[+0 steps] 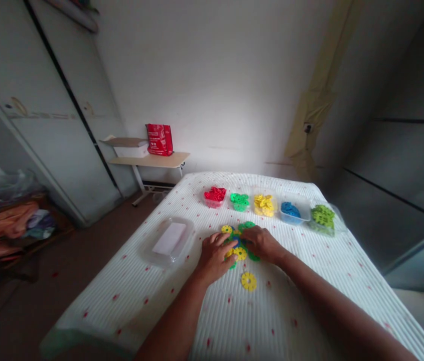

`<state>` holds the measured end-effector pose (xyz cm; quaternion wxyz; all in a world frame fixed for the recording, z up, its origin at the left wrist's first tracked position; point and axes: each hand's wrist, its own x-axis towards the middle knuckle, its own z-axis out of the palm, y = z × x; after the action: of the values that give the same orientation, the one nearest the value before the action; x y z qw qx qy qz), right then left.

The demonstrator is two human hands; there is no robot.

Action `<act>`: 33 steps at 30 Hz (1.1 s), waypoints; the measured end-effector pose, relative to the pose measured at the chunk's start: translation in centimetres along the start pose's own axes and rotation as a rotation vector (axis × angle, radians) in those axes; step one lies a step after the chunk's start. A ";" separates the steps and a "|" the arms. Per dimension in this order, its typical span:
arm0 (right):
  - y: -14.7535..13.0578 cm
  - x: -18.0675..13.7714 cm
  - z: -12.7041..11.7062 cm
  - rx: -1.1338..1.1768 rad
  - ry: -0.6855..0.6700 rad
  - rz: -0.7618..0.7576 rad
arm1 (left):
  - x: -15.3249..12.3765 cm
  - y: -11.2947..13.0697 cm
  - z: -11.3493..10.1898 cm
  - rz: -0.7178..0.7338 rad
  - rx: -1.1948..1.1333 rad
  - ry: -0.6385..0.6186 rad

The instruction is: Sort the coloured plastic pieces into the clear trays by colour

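A flower-like cluster of interlocking plastic discs [240, 253], in yellow, green and blue, lies on the cloth between my hands. From its left side my left hand [214, 256] grips the cluster, thumb and fingers resting on the discs. My right hand [263, 244] pinches at the cluster's right side with bent fingers. Exactly which disc it holds is hidden under the fingertips. Green discs show above and below the right fingers. Nearer to me, a single yellow notched disc [248, 281] lies flat, apart from the cluster.
Behind my hands stand clear tubs of red [215, 196], green [239, 201], yellow [264, 204], blue [290, 211] and light-green [323, 217] discs. On the left sits a clear plastic container [187, 240] with a pale rectangle. A side table [174, 160] holds a red bag [159, 139].
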<state>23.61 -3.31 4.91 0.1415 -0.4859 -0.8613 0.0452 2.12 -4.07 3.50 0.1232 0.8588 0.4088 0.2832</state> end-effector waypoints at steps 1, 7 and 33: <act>-0.1 -0.5 0.0 -0.008 0.002 0.015 | -0.1 0.2 0.0 0.004 0.015 -0.014; 0.1 -2.8 -1.9 0.030 -0.058 0.054 | -0.1 0.1 -0.1 -0.029 0.057 0.037; 2.9 -5.2 -1.6 0.101 0.248 0.087 | 0.1 -1.4 0.5 0.029 0.031 0.164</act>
<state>28.95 -6.33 4.78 0.2694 -0.5168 -0.8119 0.0342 1.62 -3.12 2.50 0.0719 0.8403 0.4092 0.3482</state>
